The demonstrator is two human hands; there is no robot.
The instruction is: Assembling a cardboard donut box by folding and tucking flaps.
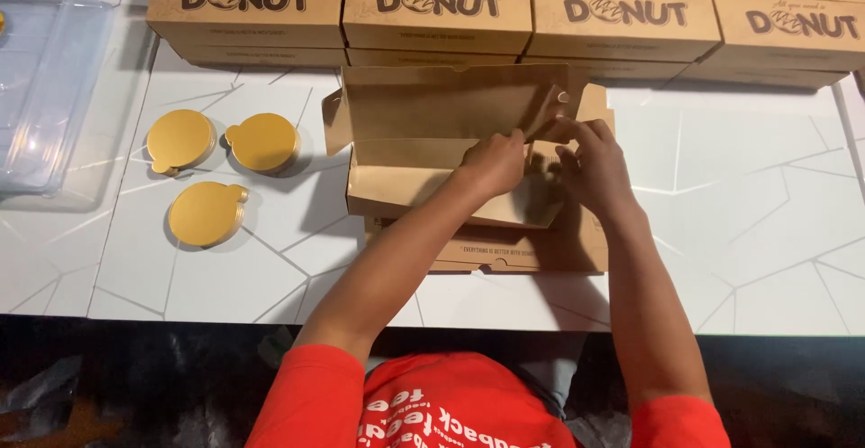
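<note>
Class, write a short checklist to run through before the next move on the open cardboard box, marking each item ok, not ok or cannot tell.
1. Both hands on the box: left hand and right hand at its right end: ok.
2. Open box lid raised: ok.
3. Right-end flap tucked in: cannot tell.
4. Three gold discs lie apart from the box: ok.
5. Flat box underneath keeps it steady: cannot tell.

Bright overhead light, sharp focus, dark shadowed bottom edge.
</note>
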